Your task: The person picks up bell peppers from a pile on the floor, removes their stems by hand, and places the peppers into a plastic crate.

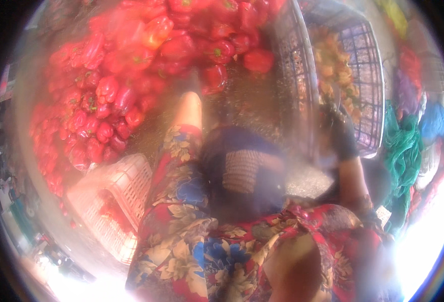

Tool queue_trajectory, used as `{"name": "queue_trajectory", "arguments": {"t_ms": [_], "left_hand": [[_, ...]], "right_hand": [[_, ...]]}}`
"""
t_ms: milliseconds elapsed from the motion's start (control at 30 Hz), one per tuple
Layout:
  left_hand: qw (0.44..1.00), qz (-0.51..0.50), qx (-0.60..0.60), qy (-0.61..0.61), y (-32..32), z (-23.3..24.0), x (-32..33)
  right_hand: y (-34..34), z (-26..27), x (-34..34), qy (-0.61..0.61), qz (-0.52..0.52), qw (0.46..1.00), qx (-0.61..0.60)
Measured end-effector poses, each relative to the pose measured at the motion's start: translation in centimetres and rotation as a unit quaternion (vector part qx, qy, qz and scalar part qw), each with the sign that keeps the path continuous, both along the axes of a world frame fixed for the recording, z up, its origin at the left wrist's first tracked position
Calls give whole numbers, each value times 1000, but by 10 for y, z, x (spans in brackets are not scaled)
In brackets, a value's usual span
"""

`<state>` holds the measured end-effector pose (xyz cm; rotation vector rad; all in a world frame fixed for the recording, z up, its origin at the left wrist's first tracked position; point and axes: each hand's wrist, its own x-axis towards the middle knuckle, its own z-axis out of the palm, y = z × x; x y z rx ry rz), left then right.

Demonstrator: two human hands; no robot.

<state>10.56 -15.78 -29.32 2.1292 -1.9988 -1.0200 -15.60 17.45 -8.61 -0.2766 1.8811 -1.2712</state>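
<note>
My right hand (339,126), in a dark glove, reaches into a dark plastic lattice crate (376,75). It is close to yellowish-orange pepper scraps (335,60) with some green bits; whether its fingers hold anything is too blurred to see. On the left, what seems to be my left forearm (189,109) comes out of a red floral sleeve (180,147) towards a big pile of red bell peppers (107,88). The hand at its end is a dark blur beside the peppers. Between my arms is a dark blue rounded object (244,139) with a pale ribbed patch, unclear in kind.
A pink perforated plastic crate (131,181) lies tilted at the left, with something red inside. Brown wet-looking floor (252,90) shows beyond the blue object. Green netting (403,139) and a blue bundle (433,120) lie right of the dark crate. Glare washes out both lower corners.
</note>
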Motion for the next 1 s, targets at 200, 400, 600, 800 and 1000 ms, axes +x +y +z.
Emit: {"name": "queue_trajectory", "arguments": {"t_ms": [200,400,600,800,1000], "left_hand": [[997,70,21,25,-9,-9,-17],[933,198,100,283,-9,-7,-11],[693,248,287,613,7,6,41],[694,140,310,635,33,126,-9],[713,-160,257,632,77,227,-124]], "right_hand": [[-5,-6,0,-77,-44,996,-5],[-8,-8,1,-8,18,1000,2],[-11,-5,7,25,-26,998,-60],[-30,9,-6,-281,-21,946,-160],[-82,63,-13,-124,122,958,-226]]}}
